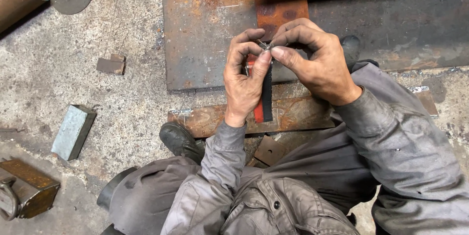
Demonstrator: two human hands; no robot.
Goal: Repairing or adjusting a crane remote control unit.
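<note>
At far left a grey metal block (73, 132) lies on the concrete floor (127, 103), well apart from your hands. Your left hand (245, 81) grips a red-and-black tool handle (264, 99) upright over the rusty steel plate (205, 25). Just beside it, your right hand (312, 57) pinches a small metal piece (266, 46) at the handle's top (too small to identify).

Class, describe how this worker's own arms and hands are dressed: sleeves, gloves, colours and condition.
Both hands are bare, without gloves: the left hand and right hand. Long grey work-jacket sleeves reach both wrists, creased and soiled with dark grime. No watch or rings show.
</note>
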